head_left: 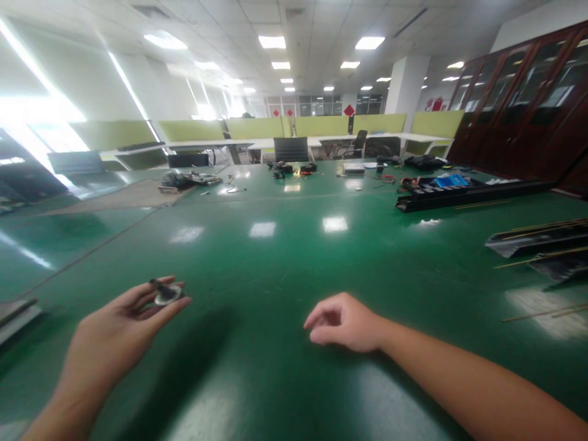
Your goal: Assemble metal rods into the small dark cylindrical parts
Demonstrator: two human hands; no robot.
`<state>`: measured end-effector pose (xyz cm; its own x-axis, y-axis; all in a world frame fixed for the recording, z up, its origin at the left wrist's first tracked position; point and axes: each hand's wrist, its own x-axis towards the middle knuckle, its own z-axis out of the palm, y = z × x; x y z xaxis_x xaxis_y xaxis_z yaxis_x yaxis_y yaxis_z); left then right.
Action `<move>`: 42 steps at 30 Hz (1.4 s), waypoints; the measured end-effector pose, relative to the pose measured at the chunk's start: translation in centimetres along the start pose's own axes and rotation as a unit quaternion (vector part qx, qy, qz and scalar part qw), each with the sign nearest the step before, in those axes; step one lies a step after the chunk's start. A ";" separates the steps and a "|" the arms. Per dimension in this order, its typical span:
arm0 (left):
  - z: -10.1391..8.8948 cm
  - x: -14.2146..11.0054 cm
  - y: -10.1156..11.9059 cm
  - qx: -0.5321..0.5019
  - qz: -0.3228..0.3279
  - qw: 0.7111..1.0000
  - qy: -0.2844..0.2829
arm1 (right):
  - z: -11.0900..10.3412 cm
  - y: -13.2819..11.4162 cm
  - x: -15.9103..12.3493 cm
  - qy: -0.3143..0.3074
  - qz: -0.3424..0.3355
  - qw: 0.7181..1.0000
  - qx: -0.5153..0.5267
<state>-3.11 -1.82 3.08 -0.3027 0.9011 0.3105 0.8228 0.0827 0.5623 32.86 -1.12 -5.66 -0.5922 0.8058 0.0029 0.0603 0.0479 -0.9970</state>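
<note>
"Clamped between thumb and fingers: is that how your left hand (110, 343) has the small dark part (168, 296)?"

"Yes. You pinch it near your fingertips, raised above the green tabletop (257, 288)."

"And your right hand (351, 323)?"

"Nothing shows in it. Your fingers curl loosely, with a gap left between them and the thumb. You have it low; whether it touches the surface, I cannot tell."

"Which way does the part lie from that right hand?"

"Off to its left and slightly farther out from you, well apart, with tabletop showing between. Your left hand is the nearer, since it has the part."

"What about its long axis?"

"Blurred, so take it with care. A dark stem seems to lean up and left from a pale disc, putting the disc on the side nearer your right hand. Your right fingertips point left, roughly toward the part."
</note>
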 end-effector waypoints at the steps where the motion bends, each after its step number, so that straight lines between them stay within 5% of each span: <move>1: 1.0 -0.1 1.3 -0.021 0.008 1.000 -0.022 | -0.2 0.1 0.1 0.022 -0.007 1.000 -0.001; 6: 6.8 -1.8 7.2 -0.102 0.251 0.955 -0.119 | -1.8 1.0 0.7 0.150 -0.042 0.987 -0.051; 10: 10.8 -3.7 7.7 -0.093 0.392 0.897 -0.181 | -1.8 1.4 0.7 0.175 -0.060 0.976 -0.111; 14: 12.5 -5.4 6.6 -0.115 0.358 0.900 -0.222 | -0.7 0.8 -0.2 0.148 -0.107 0.951 -0.249; 19: 12.3 -6.1 6.9 -0.136 0.337 0.902 -0.235 | 0.3 -0.2 -1.2 0.133 -0.117 0.923 -0.342; 42: 12.0 -6.7 7.1 -0.176 0.379 0.881 -0.223 | 0.8 -0.8 -1.5 0.133 -0.196 0.895 -0.378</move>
<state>10.55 -2.11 -4.19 0.5530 0.7250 0.4106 0.4827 -0.6805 0.5513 33.09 -2.87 -4.90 -0.4812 0.7471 0.4586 0.4759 0.6620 -0.5790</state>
